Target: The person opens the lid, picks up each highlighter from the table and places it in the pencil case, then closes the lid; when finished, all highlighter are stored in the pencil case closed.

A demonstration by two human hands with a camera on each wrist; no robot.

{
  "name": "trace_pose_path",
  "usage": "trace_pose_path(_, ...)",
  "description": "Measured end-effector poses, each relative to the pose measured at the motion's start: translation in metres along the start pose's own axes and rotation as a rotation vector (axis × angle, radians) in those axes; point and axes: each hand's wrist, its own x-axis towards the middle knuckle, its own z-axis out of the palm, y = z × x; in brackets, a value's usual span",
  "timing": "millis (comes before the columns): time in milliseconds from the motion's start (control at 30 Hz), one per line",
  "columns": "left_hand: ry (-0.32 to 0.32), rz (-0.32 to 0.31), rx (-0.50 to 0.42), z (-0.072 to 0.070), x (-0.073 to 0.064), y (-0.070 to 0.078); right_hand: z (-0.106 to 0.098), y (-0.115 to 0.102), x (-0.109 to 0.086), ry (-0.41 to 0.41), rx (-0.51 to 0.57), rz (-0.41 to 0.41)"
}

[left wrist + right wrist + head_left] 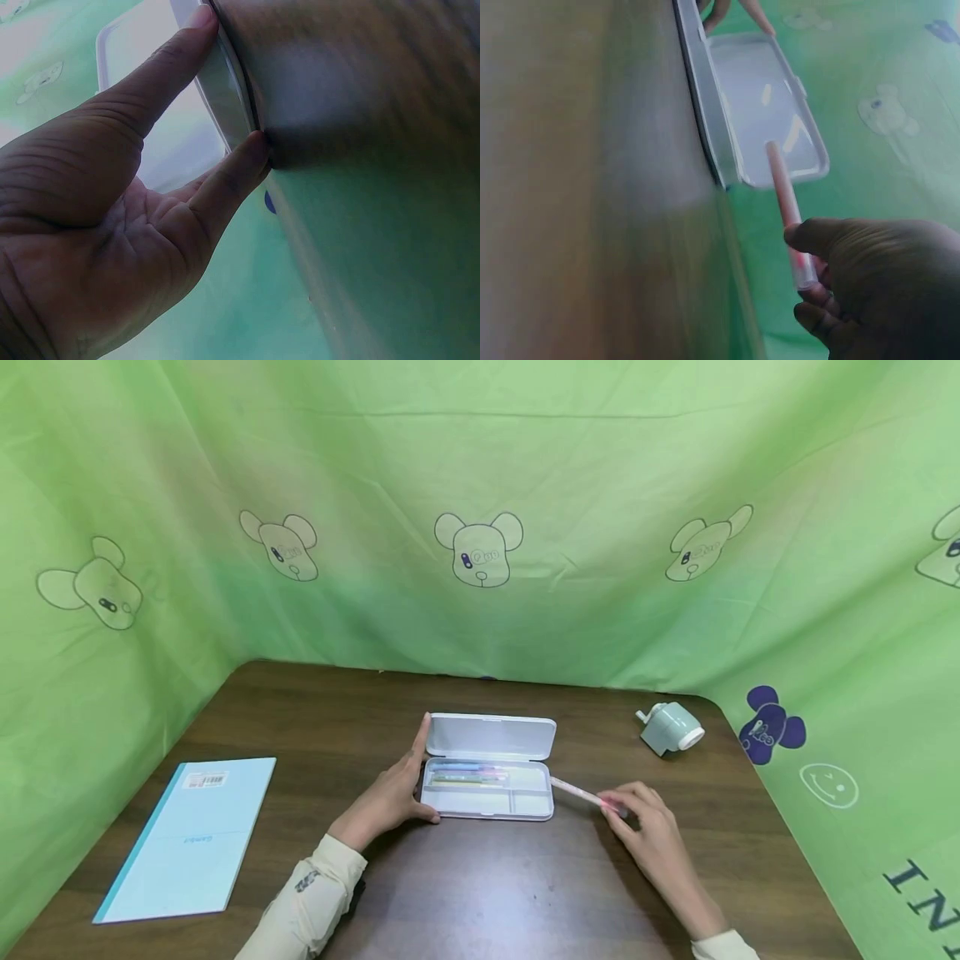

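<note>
A white pencil case (487, 816) lies on the brown table with its lid (491, 737) raised. Several pens (468, 773) lie in its rear compartment. My left hand (390, 797) is spread against the left end of the case, thumb at the front corner, a straight finger along the lid's edge. In the left wrist view the thumb (161, 67) and a finger touch the case's side. My right hand (648, 827) pinches a pink and white pen (576, 790) by its right end. The pen's far tip points at the right side of the case.
A pale blue notebook (187, 843) lies at the left of the table. At the back right stands a grey-green pencil sharpener (671, 727) with a white crank. A green printed curtain (480, 635) hangs behind the table and at both sides.
</note>
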Motion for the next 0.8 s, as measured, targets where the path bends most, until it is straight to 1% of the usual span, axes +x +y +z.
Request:
trace_pose_path(133, 0.005, 0.003, -0.003, 0.001, -0.002, -0.001, 0.021, -0.006, 0.018, -0.037, 0.074, -0.014)
trace_pose_path(367, 0.007, -0.002, -0.004, 0.0, 0.0, -0.001, 0.058, -0.019, 0.044, -0.134, 0.166, -0.082)
trace_pose_path(567, -0.008, -0.016, -0.006, -0.001, 0.0, 0.002, 0.084, -0.035, 0.058, -0.215, 0.215, -0.137)
trace_pose_path(733, -0.002, -0.003, -0.012, 0.0, 0.0, 0.0, 0.101, -0.046, 0.066, -0.253, 0.247, -0.178)
trace_pose_path(800, 0.006, 0.016, -0.024, 0.0, 0.001, -0.003, 0.106, -0.05, 0.068, -0.274, 0.248, -0.184)
